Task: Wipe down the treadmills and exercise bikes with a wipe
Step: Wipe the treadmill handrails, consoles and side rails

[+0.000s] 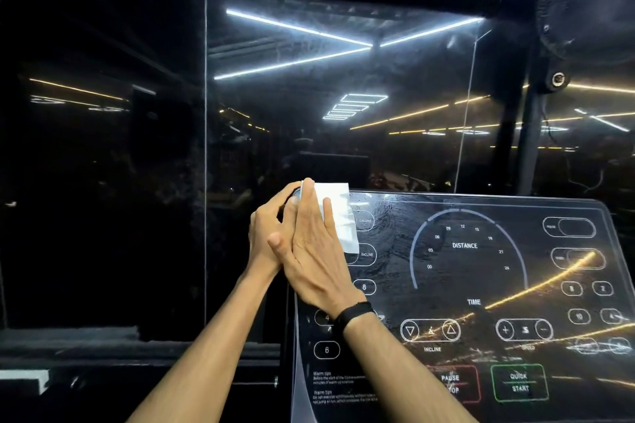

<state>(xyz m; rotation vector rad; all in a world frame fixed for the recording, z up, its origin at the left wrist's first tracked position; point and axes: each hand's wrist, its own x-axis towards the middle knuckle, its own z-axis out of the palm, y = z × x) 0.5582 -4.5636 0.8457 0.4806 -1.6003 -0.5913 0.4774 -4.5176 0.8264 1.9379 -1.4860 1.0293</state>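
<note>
The treadmill console [481, 285] is a glossy black panel with white markings such as DISTANCE, TIME and INCLINE. It fills the lower right of the head view. A white wipe [342, 216] lies flat on its top left corner. My right hand [316, 261], with a black band on the wrist, presses the wipe down with straight fingers. My left hand [268, 227] sits just left of it and partly under it. Its fingers curl round the console's top left edge.
A dark glass window [343, 79] with reflected ceiling lights stands right behind the console. A black fan [591, 3] on a pole [529, 154] rises at the right. A dark ledge [103, 350] runs below the window on the left.
</note>
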